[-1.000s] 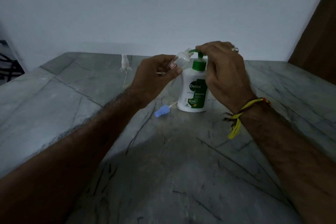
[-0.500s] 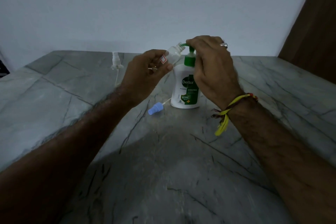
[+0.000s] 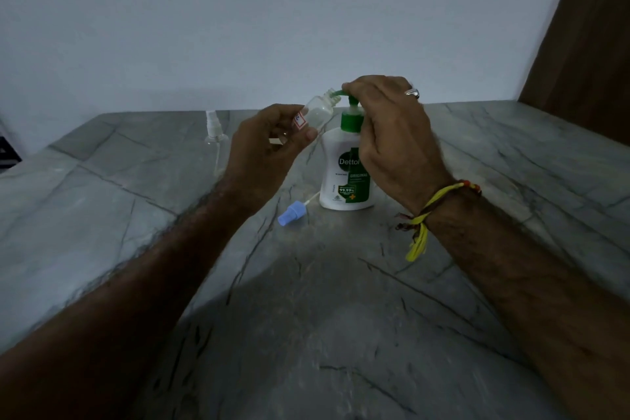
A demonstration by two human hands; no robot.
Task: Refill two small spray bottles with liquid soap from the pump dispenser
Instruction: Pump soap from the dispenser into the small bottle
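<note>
A grey veined stone desk (image 3: 341, 300) is seen against a pale wall, with a brown wooden panel (image 3: 586, 27) at the far right. Toward the back of the desk, a white pump dispenser (image 3: 341, 177) with a green collar and pump head is stood upright. The right hand (image 3: 392, 133) is laid over the top of the pump, its fingers curled down around the green head; a ring (image 3: 411, 92) is worn on one finger and a yellow and red thread band (image 3: 439, 201) is tied at the wrist. A small clear spray bottle (image 3: 317, 111), uncapped, is pinched between the thumb and fingers of the left hand (image 3: 269, 150) and tilted so that its open neck is brought up against the green spout. Whether soap is inside it cannot be told. A second clear spray bottle (image 3: 214, 136), with its white sprayer fitted, is stood upright further left, near the back edge. A blue sprayer cap (image 3: 290, 214) with its white dip tube is laid on the desk just beside the dispenser's base, in front of it to the left.
</note>
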